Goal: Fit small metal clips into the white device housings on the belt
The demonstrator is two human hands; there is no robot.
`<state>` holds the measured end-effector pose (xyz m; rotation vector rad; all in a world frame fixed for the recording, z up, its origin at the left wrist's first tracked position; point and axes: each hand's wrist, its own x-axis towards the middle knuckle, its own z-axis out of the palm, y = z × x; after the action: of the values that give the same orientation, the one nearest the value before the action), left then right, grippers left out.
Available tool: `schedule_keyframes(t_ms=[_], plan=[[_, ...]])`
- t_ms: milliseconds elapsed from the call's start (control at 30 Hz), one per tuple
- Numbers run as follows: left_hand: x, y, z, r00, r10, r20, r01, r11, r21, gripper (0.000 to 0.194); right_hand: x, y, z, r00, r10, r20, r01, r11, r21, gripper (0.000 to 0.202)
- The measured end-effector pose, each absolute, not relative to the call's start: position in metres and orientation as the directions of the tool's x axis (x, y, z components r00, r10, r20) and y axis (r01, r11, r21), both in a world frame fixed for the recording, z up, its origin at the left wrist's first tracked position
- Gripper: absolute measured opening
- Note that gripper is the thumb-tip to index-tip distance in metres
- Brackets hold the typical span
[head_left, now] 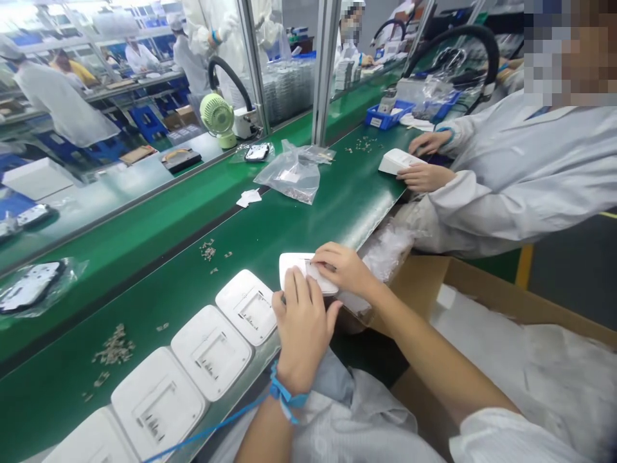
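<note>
A white plastic housing (288,262) with rounded corners sits at the near edge of the green work surface, partly covered by both hands. My left hand (303,315), wearing a blue wrist strap (284,390), lays its outstretched fingers on the housing, its thumb apart to the right. The fingers of my right hand (348,270) are pinched together at the housing's upper side; what they hold, if anything, is hidden. Left of my hands, several similar white housings (212,352) stand in a row along the edge, each with a rectangular recess facing up.
Small metal pieces (114,347) lie in loose piles beyond the row. A clear plastic bag (292,173) and paper scraps (249,197) are farther back. At right, a co-worker's hands (427,173) hold a white housing (398,161). An open cardboard box (424,283) stands below the edge.
</note>
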<state>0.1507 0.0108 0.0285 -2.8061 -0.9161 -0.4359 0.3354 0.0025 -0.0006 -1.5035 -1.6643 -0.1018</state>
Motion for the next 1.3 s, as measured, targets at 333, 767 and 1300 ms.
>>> schedule_keyframes(t_ms=[333, 767, 1300], plan=[[0.152, 0.008, 0.025, 0.752, 0.562, 0.344, 0.614, -0.788, -0.055, 0.057, 0.33, -0.001, -0.004, 0.125, 0.768, 0.628, 0.871, 0.218, -0.441, 0.021], [0.154, 0.005, 0.022, 0.739, 0.563, 0.37, 0.629, -0.774, -0.077, 0.062, 0.317, -0.008, -0.001, 0.23, 0.757, 0.612, 0.851, 0.148, -0.503, 0.015], [0.153, 0.002, 0.02, 0.705, 0.588, 0.396, 0.659, -0.75, -0.059, 0.064, 0.328, 0.013, 0.02, 0.259, 0.897, 0.359, 0.826, -0.013, -0.564, 0.022]])
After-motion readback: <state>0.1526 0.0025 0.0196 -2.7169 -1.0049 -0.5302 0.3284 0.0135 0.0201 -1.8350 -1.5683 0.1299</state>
